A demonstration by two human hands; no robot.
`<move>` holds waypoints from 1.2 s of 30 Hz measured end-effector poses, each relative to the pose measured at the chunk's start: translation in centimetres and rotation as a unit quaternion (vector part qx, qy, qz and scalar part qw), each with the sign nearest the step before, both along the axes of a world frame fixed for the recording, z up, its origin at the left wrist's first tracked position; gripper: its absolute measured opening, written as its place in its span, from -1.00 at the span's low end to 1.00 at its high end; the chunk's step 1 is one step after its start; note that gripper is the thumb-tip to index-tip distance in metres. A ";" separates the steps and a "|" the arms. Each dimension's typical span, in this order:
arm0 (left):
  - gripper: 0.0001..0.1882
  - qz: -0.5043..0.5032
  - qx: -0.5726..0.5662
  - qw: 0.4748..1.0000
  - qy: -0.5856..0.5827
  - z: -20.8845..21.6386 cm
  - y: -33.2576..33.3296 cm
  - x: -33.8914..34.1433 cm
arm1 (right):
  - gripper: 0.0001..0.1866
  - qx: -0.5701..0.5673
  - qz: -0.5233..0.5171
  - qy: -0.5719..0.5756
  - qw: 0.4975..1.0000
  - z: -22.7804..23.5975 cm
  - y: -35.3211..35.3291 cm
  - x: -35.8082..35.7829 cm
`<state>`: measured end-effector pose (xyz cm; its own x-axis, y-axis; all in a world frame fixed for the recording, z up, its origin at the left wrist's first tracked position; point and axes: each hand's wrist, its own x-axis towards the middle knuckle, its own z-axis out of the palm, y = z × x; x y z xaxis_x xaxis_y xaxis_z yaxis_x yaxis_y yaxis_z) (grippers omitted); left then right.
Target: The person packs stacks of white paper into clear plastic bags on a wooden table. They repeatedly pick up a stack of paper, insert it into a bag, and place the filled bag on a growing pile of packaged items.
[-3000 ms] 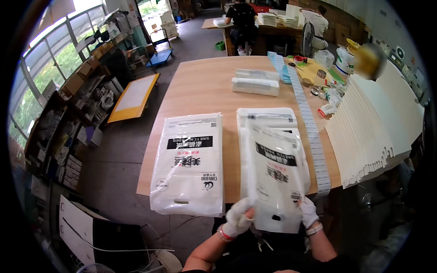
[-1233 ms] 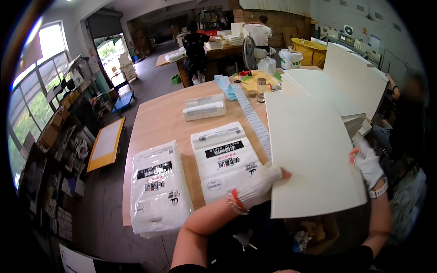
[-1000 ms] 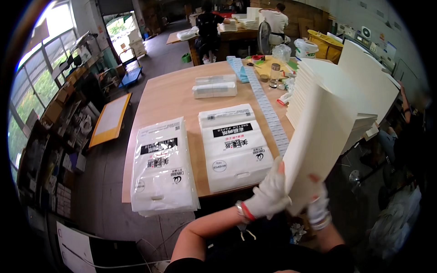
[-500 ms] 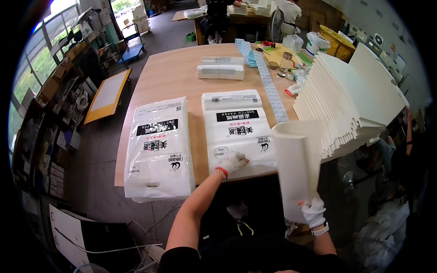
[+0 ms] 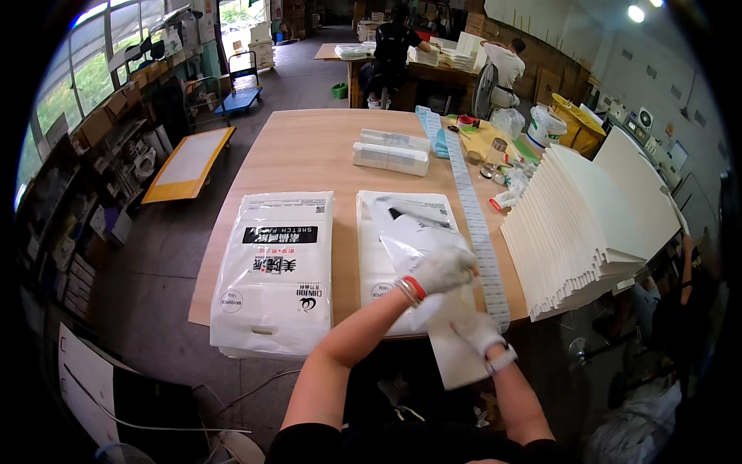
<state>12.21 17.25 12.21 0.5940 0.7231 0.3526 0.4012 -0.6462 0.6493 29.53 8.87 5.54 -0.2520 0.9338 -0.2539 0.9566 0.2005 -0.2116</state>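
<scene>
Clasping curled white paper (image 5: 452,359) in the right hand (image 5: 479,332), partly overhanging the wooden table (image 5: 301,147); holding the left hand (image 5: 440,271) over the printed plastic bag (image 5: 410,232), too blurred for telling whether pinching; best supporting the curl evenly, avoiding creasing.

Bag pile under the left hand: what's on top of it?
A creased plastic bag lies partly lifted on the bag pile, with the left hand in front. They cover much of the pile's middle and right side; the surface there can't be seen.
</scene>
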 end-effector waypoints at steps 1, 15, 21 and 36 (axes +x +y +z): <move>-0.85 -0.033 0.068 0.997 -0.012 0.2 -1.1 1.6 | -0.61 0.091 0.047 0.002 0.995 -3.1 2.6 0.7; -0.73 0.296 -0.003 0.951 -0.095 -13.2 -6.9 -2.0 | -0.71 0.263 -0.051 0.236 0.934 3.7 -0.7 -3.0; -0.71 0.294 -0.080 0.952 -0.029 -17.8 -12.7 2.1 | -0.69 0.232 -0.038 0.154 0.960 1.1 2.8 -3.1; -0.75 0.238 -0.189 0.909 -0.285 -26.0 -18.1 3.3 | -0.72 0.136 0.147 0.170 0.965 -8.9 -7.4 -0.8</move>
